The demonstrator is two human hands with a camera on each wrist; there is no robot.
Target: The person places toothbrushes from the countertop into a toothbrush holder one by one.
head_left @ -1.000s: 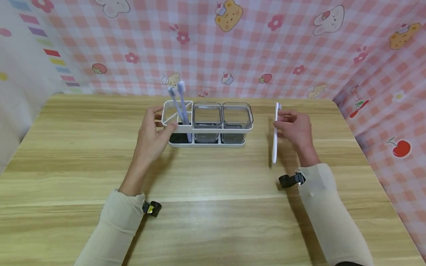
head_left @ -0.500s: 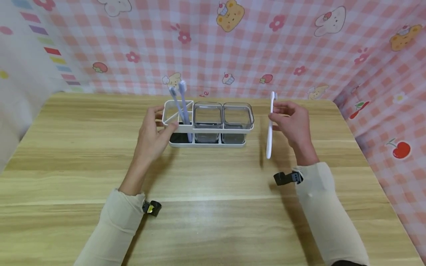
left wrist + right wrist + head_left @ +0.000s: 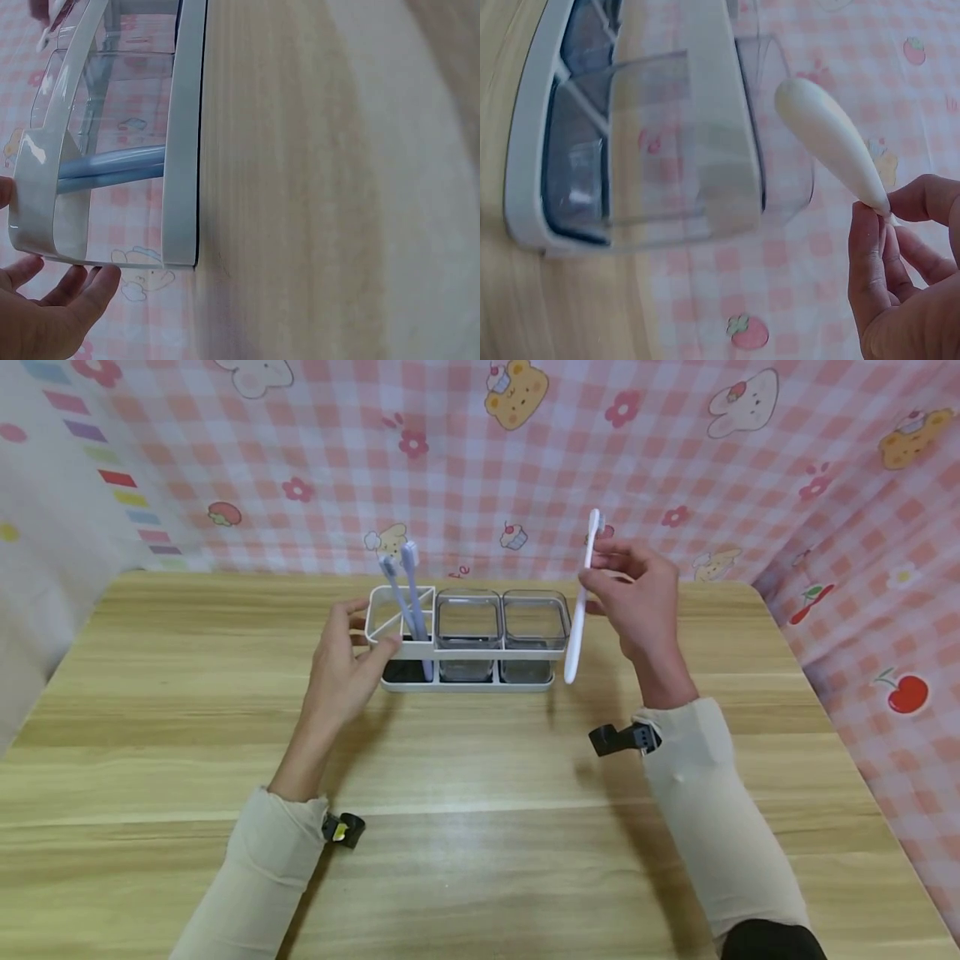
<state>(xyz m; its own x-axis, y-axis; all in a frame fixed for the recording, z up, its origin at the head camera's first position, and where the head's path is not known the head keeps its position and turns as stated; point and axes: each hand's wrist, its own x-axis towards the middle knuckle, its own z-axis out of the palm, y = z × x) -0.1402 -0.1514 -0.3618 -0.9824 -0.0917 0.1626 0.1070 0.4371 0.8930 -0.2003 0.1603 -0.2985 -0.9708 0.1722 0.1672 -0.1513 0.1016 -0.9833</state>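
A white two-tier toothbrush holder [image 3: 480,655] stands near the table's back edge. My left hand [image 3: 341,668] grips its left end, thumb on the front rim, fingertips against the end wall in the left wrist view. Two bluish-purple toothbrushes [image 3: 417,610] lean upright in the divided left compartment. Two clear cups [image 3: 468,670] fill the middle and right slots. My right hand [image 3: 641,597] pinches a white toothbrush [image 3: 577,631] near its middle, bristle end up, just right of the holder. The right wrist view shows its thick handle end [image 3: 821,127] in the air beside the holder.
The wood-grain table [image 3: 465,860] extends in front of and to both sides of the holder. A pink checked cloth [image 3: 450,468] hangs close behind and along the right side. Small black wrist cameras [image 3: 622,739] stick out from both sleeves.
My right hand has lifted the white toothbrush and carried it leftward, from well right of the holder to beside its right end. The left hand and holder have stayed put.
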